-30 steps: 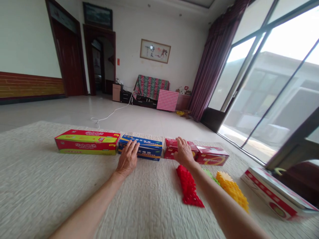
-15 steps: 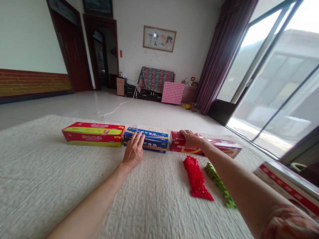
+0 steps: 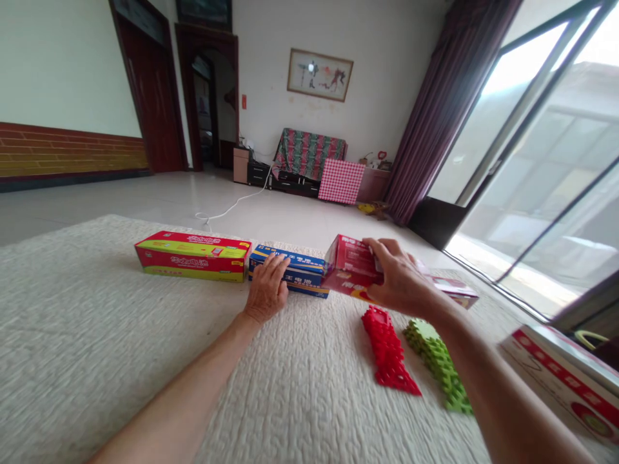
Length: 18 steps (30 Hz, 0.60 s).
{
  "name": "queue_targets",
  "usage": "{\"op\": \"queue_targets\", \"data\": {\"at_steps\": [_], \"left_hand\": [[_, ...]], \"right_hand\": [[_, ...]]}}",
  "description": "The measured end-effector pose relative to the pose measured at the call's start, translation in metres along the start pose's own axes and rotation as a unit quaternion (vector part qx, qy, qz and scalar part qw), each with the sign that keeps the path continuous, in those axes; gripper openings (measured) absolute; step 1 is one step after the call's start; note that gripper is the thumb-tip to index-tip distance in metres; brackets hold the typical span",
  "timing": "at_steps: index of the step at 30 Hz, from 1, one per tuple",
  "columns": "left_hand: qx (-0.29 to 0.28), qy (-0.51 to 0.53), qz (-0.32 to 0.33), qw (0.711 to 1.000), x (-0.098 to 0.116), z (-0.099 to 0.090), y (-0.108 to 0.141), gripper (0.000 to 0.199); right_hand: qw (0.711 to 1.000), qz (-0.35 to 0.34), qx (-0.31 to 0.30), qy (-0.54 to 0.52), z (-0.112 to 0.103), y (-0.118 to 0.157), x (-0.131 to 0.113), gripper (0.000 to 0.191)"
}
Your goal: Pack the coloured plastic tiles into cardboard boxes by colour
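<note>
My left hand point(image 3: 267, 289) rests on the near side and top of a blue box point(image 3: 304, 270), its fingers lying together over it. My right hand point(image 3: 394, 274) grips a dark red box point(image 3: 351, 261), whose left end is raised and meets the right end of the blue box. Left of the blue box lies a red and yellow-green box point(image 3: 193, 256). On the padded cover, nearer me, are a red strip of interlocking pieces point(image 3: 389, 354) and a green one point(image 3: 440, 364), partly behind my right arm.
Another red and white box end point(image 3: 457, 290) shows beyond my right wrist. A large white and red carton point(image 3: 565, 374) stands at the right edge. Farther back are a white cable point(image 3: 236, 203), a low cabinet point(image 3: 294, 183) and a curtain point(image 3: 435, 109).
My right hand has lifted the left end of the dark red box and brought it against the blue box. The view has shifted slightly. My left hand stays on the blue box.
</note>
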<state>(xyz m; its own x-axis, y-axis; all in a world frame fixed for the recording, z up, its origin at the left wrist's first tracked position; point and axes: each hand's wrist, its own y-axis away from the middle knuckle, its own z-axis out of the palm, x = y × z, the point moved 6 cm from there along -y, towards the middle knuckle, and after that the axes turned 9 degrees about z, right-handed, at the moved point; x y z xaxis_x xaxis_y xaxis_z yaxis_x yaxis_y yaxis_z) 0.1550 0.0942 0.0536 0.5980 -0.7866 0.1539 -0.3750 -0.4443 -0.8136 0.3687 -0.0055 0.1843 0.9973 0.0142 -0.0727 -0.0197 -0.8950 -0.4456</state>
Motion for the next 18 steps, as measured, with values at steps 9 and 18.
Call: {"op": "queue_targets", "data": {"at_steps": [9, 18], "left_hand": [[-0.071, 0.435, -0.219, 0.870, 0.013, -0.038, -0.007, 0.040], [-0.282, 0.360, -0.026, 0.889, 0.045, -0.064, 0.019, 0.044]], "right_hand": [[0.972, -0.068, -0.180, -0.132, 0.055, 0.071, -0.085, 0.074], [0.966, -0.070, -0.183, -0.168, 0.035, 0.076, -0.036, 0.039]]}}
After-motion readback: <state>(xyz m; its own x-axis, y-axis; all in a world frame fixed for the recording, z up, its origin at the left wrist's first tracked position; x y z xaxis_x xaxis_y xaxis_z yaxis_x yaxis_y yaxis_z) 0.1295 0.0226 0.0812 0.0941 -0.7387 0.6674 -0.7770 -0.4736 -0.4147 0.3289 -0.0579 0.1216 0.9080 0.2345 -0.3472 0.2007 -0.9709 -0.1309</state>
